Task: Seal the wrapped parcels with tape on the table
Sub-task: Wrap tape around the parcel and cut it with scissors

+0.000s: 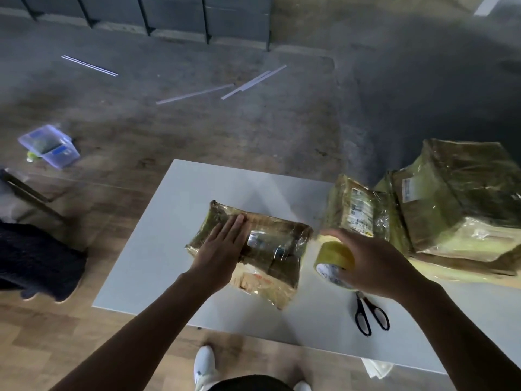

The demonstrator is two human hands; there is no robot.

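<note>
Where the work is done: a smooth, white, rectangular table (174, 221) is seen from above, with wood-grain flooring around it.
Centre parcel: a flattish, roughly rectangular parcel (276, 249) is laid near the middle of the table. It is wrapped in brownish-yellow paper under glossy, crinkled clear film, and a printed label shows through the film.
Left hand: the left hand (220, 249) is laid palm down on the left part of the parcel. The fingers are straight, held together and pointed away from the body, so nothing is gripped.
Right hand: the right hand (375, 263) is held just right of the parcel, with the fingers curled over the tape roll from above and the forearm reaching in from the lower right.
Tape roll: a round tape roll (332, 258) of yellowish-tan tape on a white printed core is gripped in the right hand, beside the parcel's right end. Whether it touches the table cannot be told.
Scissors: black-handled scissors (370, 314) are laid flat on the table just below the right hand, handles toward the body and blade tips hidden by the hand.
Other parcels: a medium parcel (358, 210) and a large parcel (456, 198), both boxy and film-wrapped, are set at the table's right side.
Floor: a clear bluish plastic box (49, 145) and thin white strips (194, 94) are seen beyond the table.
</note>
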